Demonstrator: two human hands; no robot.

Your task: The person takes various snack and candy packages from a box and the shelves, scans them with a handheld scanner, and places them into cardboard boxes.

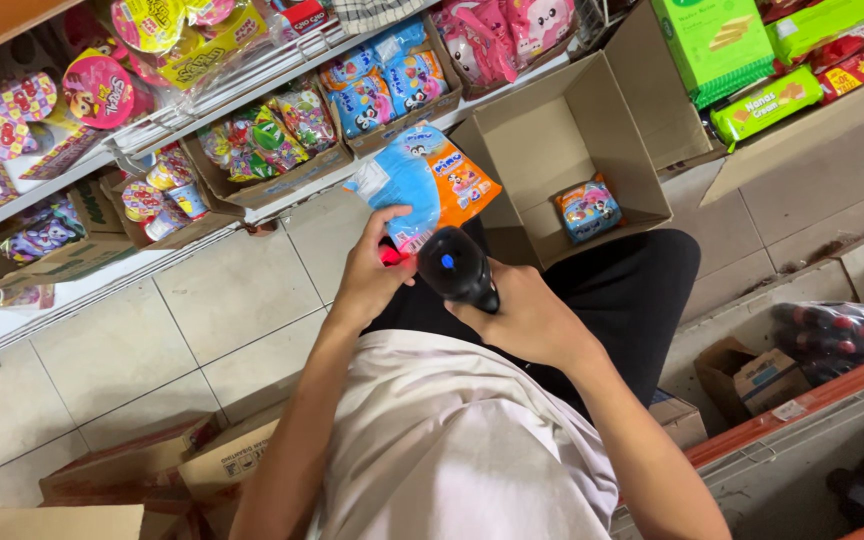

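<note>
Centre frame | left hand pinching blue-orange snack packet at lower edge | light, crinkly, soft | right hand clenched around black scanner

Head camera looks steeply down, close over the lap, toward floor-level shelves

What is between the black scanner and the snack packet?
Nothing visible. The right hand points the black scanner up at the blue and orange snack packet, which the left hand holds just above it. The scanner's front sits close under the packet's lower edge, with only the left hand's fingertips beside it.
</note>
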